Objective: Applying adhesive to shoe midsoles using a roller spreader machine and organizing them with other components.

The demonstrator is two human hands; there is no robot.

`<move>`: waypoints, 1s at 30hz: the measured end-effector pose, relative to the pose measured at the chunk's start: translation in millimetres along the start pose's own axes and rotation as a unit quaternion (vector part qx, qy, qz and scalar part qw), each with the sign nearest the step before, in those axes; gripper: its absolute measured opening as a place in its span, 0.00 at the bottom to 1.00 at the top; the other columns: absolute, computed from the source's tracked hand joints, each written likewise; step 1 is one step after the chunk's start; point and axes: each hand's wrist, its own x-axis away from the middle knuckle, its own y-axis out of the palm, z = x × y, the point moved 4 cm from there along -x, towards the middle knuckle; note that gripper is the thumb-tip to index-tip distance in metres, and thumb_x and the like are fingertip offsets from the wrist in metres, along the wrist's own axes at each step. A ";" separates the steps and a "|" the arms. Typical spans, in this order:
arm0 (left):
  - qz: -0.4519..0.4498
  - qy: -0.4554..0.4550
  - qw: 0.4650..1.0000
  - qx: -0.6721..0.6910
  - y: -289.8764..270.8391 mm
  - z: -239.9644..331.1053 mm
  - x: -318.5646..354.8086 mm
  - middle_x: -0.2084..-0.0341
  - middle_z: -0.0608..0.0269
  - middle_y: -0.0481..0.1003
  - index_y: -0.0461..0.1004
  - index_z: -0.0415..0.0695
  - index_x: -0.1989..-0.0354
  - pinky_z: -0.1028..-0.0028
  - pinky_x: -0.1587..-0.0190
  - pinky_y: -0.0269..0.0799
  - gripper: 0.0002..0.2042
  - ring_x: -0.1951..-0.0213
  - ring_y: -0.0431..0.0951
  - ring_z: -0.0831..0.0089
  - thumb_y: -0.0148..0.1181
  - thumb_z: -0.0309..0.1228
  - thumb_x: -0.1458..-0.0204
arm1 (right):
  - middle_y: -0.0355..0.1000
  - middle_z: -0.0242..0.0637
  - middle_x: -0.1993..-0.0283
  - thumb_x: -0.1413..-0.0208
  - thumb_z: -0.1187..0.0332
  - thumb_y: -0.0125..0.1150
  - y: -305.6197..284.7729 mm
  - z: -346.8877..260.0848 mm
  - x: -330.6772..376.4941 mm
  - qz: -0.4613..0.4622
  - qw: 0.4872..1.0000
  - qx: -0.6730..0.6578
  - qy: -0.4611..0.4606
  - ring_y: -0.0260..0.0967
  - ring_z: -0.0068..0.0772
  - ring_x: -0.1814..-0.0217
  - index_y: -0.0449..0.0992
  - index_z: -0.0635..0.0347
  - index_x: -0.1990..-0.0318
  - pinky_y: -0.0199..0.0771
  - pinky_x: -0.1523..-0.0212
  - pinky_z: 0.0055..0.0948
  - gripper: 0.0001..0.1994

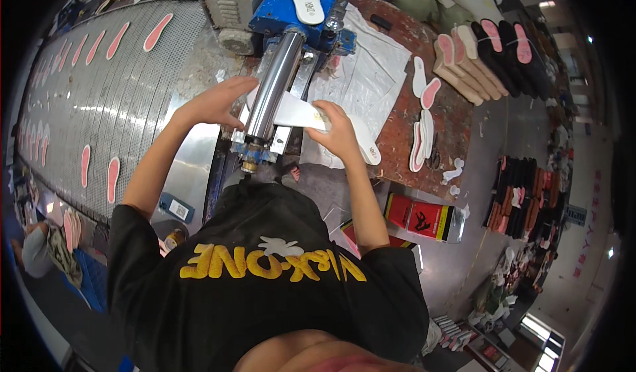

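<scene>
White insole (296, 111) under roller (273, 84), hands (215, 104) (338, 131) flanking, floor (483, 180) past table edge (458, 130)

Glossy metal roller (271, 87), smooth matt insole (296, 112), creased thin sheet (374, 60), rough worn tabletop (457, 123)

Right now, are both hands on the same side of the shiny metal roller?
No, the left hand is left of the roller and the right hand is right of it.

Bulging pale and greenish sacks (467, 0) lie together at the upper right. Below them, at the far right, there are piled black and brown bundles (523, 196). A flat red box with a yellow edge (421, 218) lies right of centre, and a dark blue rectangular object (176, 208) with a white label is at the lower left.
</scene>
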 end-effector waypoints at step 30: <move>0.324 -0.294 0.441 0.783 48.6 -291.4 313.0 0.50 0.52 0.68 0.56 0.45 0.40 0.64 0.56 0.72 0.30 0.56 0.73 0.56 0.33 0.55 0.42 | 0.74 0.37 0.69 0.49 0.74 0.50 185.7 181.3 295.9 -0.154 0.856 -0.145 0.472 0.70 0.27 0.67 0.75 0.66 0.63 0.69 0.64 0.25 0.09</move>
